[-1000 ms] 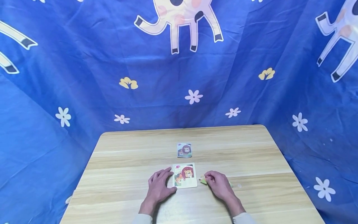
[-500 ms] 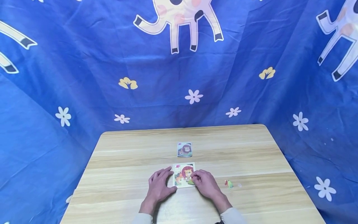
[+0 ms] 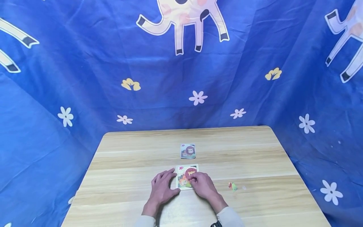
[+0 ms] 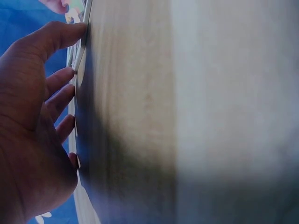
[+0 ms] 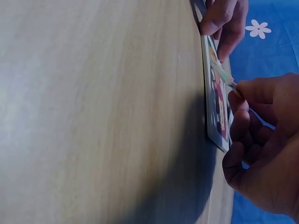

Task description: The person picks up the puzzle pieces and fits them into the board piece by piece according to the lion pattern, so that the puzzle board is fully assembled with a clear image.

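Note:
A jigsaw board (image 3: 186, 189) with a lion picture and a pale frame lies on the table. My left hand (image 3: 162, 188) rests at its left side, fingers spread, with the thumb at the near left corner. Over the lower part of the picture, my right hand (image 3: 204, 186) pinches a jigsaw piece between thumb and forefinger. In the right wrist view this piece (image 5: 223, 73) is tilted, its far end right at the picture. The right fingers hide part of the board's right side in the head view.
Behind the board lies a small lion picture card (image 3: 188, 151). Several loose jigsaw pieces (image 3: 233, 186), coloured red and green, lie to the right on the wooden table (image 3: 136, 151). Blue patterned cloth (image 3: 158, 107) hangs around the table's back and sides.
My right hand has carried the jigsaw piece left from beside the board to over its lower part, uncovering the loose pieces at right. My left hand has stayed at the board's left side.

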Tool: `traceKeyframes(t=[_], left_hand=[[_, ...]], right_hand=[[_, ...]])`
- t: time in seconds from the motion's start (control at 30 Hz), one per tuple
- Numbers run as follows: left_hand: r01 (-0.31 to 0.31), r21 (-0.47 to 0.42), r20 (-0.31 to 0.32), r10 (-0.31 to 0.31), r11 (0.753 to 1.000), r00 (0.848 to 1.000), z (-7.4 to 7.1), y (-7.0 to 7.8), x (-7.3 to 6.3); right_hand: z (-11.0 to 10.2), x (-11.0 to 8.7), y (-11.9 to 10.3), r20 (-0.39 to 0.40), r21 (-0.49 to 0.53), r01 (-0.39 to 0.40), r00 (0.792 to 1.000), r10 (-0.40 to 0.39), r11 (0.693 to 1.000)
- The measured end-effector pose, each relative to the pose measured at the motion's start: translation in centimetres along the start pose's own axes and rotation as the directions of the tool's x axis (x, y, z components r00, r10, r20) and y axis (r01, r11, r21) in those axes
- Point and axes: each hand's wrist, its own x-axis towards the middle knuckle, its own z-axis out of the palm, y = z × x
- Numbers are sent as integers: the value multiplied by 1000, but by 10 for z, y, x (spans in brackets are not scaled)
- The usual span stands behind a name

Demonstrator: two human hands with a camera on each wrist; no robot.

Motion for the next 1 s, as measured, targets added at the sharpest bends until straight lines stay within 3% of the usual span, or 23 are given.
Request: traceKeyframes(t=[0.2, 0.57, 1.0], left_hand=[[5, -4, 5, -5, 1000, 1000, 1, 0, 0], [10, -9, 11, -10, 1000, 1000, 2, 1, 0], [11, 3, 12, -11, 1000, 1000, 1, 1, -1]], right_hand=[[2, 1, -1, 18, -30, -43, 999, 43, 999], [6, 3, 0, -29, -91, -73, 997, 71, 993], [9, -1, 2, -50, -122, 8, 999, -14, 993]])
